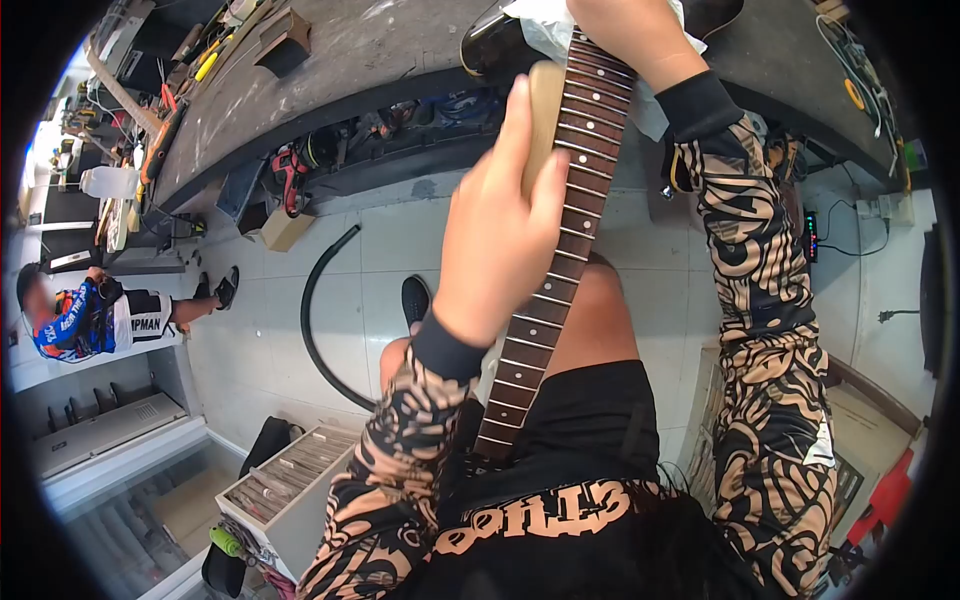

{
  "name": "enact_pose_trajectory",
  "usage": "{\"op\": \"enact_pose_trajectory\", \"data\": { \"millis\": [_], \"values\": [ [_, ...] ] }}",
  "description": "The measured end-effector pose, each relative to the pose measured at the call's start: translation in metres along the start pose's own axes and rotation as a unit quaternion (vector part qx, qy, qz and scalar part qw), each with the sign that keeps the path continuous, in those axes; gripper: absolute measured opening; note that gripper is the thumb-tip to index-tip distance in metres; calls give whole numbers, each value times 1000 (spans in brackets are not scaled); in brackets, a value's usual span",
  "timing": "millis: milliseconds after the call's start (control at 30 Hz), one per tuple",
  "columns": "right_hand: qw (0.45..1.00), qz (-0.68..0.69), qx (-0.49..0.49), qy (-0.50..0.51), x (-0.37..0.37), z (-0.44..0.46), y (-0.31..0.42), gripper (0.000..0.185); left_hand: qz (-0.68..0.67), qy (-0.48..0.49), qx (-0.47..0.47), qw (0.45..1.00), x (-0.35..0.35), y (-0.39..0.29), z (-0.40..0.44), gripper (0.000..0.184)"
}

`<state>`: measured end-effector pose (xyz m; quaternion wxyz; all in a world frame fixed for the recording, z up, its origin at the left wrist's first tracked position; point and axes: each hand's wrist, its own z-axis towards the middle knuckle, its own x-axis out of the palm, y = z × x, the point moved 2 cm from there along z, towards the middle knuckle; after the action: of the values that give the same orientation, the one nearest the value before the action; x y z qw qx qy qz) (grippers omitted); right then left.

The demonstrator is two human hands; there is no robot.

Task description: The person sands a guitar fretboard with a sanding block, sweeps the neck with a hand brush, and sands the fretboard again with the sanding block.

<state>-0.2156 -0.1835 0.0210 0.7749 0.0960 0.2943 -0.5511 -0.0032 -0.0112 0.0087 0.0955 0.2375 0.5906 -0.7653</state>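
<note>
fretted neck point(573, 235) slanted from workbench point(380, 60) toward lap. wooden block point(544, 105) pinched alongside by left hand point(500, 240), fingers nearly straight. right hand point(635, 35) seen at neck's far end, partly cut off; grip cannot be told.

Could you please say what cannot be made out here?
In the head view:
- Right hand: fingers cut off by the top edge.
- Guitar body: cut off by that edge, partly under white sheet.
- Wooden block: lower part behind left hand.
- Neck: near end lost against dark clothing.
- Co-worker: face blurred.
</note>
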Motion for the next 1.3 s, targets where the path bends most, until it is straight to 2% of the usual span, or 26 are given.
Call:
{"op": "enact_pose_trajectory", "data": {
  "millis": [33, 100, 167, 233, 267, 367, 467, 500, 567, 667, 700, 733, 767, 833, 900, 933, 967, 1033, 1167, 1200, 1233, 1300],
  "values": [
    [1000, 8, -3, -27, -3, 2, 2, 15, -4, 6, -10, 1000, -4, 2, -21, 69],
    [997, -22, 23, 73, 1, -2, 1, 16, 15, 9, 16, 1000, -14, 16, -80, 75],
    [987, -44, 51, 143, 0, -7, -6, 18, 75, 35, -23, 996, -25, 10, -113, 73],
    [979, -47, 70, 183, -1, -5, 0, 20, -18, 16, 6, 1000, -15, 20, -86, 73],
    [993, 56, 90, 47, 2, -3, -1, 25, -31, 12, -24, 999, -8, 12, -58, 70],
    [987, 135, 88, -8, 1, -1, -3, 27, -10, 1, -5, 1000, 4, -1, 24, 69],
    [988, 124, 87, 32, 1, -2, -4, 30, -17, -6, 2, 1000, 1, 5, -5, 69],
    [987, 133, 84, 15, -1, 0, -2, 30, -26, 17, -37, 999, -5, 7, -33, 70],
    [986, 145, 83, -16, -5, 1, 0, 32, 34, 1, 21, 999, -14, 17, -88, 74],
    [995, 27, 35, -88, 1, -1, 5, 34, -7, 16, 7, 1000, -16, 23, -95, 75],
    [995, 44, 35, -78, 3, -2, 5, 33, -46, 36, -41, 997, -13, 14, -72, 72],
    [995, 60, 35, -72, 5, -1, 3, 33, -27, 21, -42, 999, -6, 11, -42, 70],
    [994, 74, 35, -65, 4, -1, 0, 33, -40, 1, -13, 999, -1, 3, -11, 68],
    [995, 87, 42, 8, 1, -3, -4, 27, 26, -19, 42, 999, 5, 2, 23, 67],
    [996, 57, 45, 43, 15, -7, -10, 24, -2, 4, -17, 1000, 0, 1, -2, 68],
    [997, 79, 14, -10, 11, -6, -9, 22, -13, 16, -44, 999, -4, 0, -21, 68],
    [996, 81, 33, 11, 9, -3, -7, 22, -27, 17, -31, 999, -9, 6, -48, 71],
    [992, 83, 74, 58, 1, -2, -4, 22, 24, 52, -72, 996, -24, 7, -100, 73],
    [990, 116, 66, -55, -3, 1, 5, 22, -48, 30, -46, 997, -12, 11, -66, 71],
    [993, 94, 33, -56, -1, -1, 1, 22, -36, 20, -32, 999, -6, 4, -29, 70],
    [994, 95, 44, -35, 3, -3, -2, 22, -25, 13, -18, 999, -2, 1, -4, 68],
    [994, 95, 62, 12, 6, -5, -6, 21, -28, -11, 17, 999, 3, 5, 3, 66]
  ]
}}
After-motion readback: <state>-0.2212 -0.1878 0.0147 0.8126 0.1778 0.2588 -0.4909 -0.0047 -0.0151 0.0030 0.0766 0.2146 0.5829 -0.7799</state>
